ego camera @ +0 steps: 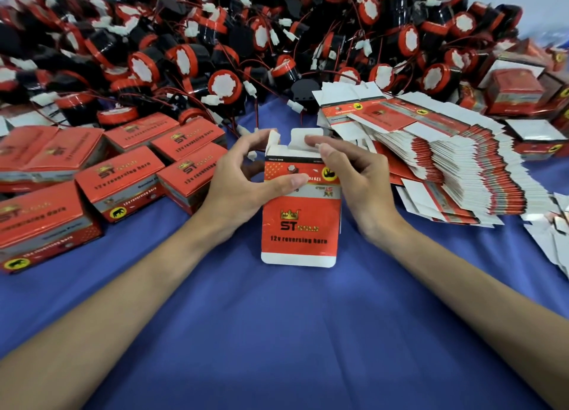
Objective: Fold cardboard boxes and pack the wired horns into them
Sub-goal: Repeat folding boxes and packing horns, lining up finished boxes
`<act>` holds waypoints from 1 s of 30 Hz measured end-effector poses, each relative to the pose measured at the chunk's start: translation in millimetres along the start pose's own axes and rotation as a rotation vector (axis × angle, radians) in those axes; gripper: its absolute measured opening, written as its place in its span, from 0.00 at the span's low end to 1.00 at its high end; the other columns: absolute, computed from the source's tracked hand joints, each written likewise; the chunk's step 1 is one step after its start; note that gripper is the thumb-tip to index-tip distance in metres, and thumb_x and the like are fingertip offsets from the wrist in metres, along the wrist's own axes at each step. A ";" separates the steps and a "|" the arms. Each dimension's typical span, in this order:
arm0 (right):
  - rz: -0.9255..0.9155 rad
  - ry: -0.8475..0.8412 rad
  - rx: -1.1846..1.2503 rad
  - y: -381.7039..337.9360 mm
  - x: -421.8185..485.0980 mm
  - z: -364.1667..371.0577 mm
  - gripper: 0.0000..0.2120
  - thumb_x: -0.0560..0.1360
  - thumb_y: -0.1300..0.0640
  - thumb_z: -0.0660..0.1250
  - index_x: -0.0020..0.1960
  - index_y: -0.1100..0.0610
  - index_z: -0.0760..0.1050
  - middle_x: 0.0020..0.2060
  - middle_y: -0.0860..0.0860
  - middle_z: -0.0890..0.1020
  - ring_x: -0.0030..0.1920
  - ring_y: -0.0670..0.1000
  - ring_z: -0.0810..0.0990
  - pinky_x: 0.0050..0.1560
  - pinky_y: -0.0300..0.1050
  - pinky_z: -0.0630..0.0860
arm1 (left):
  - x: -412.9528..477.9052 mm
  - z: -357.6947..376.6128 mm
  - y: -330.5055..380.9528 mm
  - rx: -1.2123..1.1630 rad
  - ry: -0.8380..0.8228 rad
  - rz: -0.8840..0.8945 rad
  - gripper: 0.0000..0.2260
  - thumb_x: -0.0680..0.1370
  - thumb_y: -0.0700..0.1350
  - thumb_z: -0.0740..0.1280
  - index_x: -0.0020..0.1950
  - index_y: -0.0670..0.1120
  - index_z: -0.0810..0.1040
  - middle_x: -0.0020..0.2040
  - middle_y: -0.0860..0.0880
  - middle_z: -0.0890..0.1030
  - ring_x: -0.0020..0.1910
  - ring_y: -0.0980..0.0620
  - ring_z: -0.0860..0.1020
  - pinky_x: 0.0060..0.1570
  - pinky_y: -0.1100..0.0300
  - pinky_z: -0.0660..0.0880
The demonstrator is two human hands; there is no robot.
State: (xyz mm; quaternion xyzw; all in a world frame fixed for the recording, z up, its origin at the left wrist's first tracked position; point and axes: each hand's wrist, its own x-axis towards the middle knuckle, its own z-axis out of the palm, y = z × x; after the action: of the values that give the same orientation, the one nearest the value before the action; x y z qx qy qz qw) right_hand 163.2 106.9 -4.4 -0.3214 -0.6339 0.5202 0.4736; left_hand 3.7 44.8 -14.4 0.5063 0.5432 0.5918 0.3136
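Centre of the table, one red box [300, 222] stands on end on the blue cloth [277, 332], printed face towards the camera, its white bottom tab touching the cloth. The left hand [246, 178] grips it from the side: thumb laid flat across the front panel, fingers curled round the far side near the top. The right hand [354, 178] comes in from the other side, thumb pressed at the upper right corner and a fingertip on the white top flap [303, 137], pinching it. That flap stands up, and a smaller side flap beside it is raised as well. A white connector [252, 155] shows just beside the left fingers (whether a horn sits inside the box, I cannot tell).

Along the far edge, a huge heap of black-and-red wired horns [215, 40] spreads across the table, red wires and white plugs tangled through it. To the left, folded boxes [120, 175] lie in rows, most on their sides. To the right, a leaning stack of flat blanks [462, 169] fans out near the right wrist, with more made-up boxes [517, 92] behind it.
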 end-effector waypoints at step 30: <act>-0.016 -0.261 -0.111 -1.9 4.7 -7.7 0.12 0.79 0.57 0.61 0.55 0.62 0.80 0.51 0.59 0.83 0.51 0.57 0.83 0.53 0.53 0.79 | -0.8 0.3 2.6 0.031 -0.083 0.052 0.22 0.64 0.57 0.76 0.57 0.55 0.79 0.53 0.53 0.84 0.54 0.55 0.82 0.53 0.57 0.79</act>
State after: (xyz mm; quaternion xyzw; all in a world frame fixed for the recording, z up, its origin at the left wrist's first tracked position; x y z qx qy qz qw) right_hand 168.9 113.4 -1.2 -0.2717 -0.7204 0.5178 0.3729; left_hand 4.6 43.6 -12.1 0.5490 0.5253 0.5701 0.3124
